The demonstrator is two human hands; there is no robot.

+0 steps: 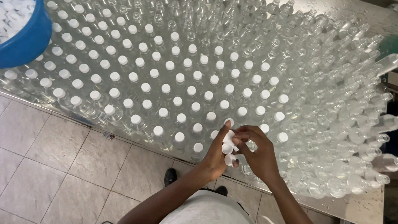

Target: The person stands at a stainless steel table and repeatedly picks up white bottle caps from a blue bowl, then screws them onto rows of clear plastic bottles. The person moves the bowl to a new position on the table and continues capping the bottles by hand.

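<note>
At worktop (359,210) front edge | left hand (216,154) curled around several white caps (228,147) | right hand (260,152) pinches one cap there, above bottles (194,149) | risk: loose caps may slip from full palm to floor (26,156)

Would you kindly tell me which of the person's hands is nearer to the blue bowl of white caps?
Left. The left hand lies on the blue bowl's side, though well apart; the right hand sits beyond it, farther away.
</note>
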